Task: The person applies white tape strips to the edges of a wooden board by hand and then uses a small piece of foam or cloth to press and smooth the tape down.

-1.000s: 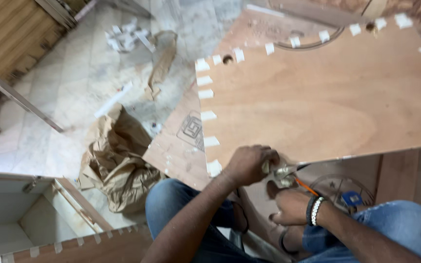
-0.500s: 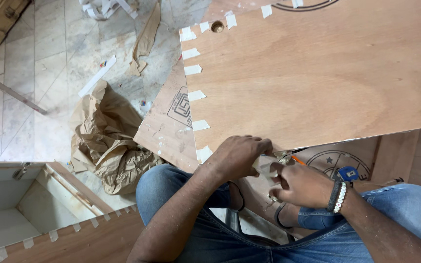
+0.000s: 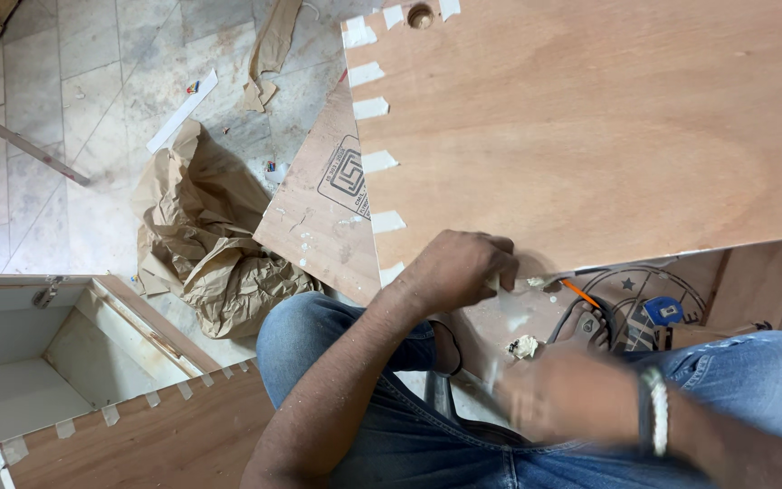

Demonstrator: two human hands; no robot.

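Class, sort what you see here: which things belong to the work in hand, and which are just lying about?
In use:
left hand at the edge of the plywood board
right hand, blurred
blob of filler

Lying about:
crumpled brown paper
tape measure
white strip on the floor

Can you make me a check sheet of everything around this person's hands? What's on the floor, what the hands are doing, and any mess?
Surface: pale tiled floor, dusty, with scraps.
Job's things: big plywood board with tape pieces along its left edge and a round hole near the top; a second board lies under it.
Clutter: crumpled brown paper, white strip, orange pencil, blue tape measure.
Hands: left hand presses the big board's lower edge; right hand blurred, apart from it.
Cables: nothing seen.
Surroundings: open cabinet box, taped panel.
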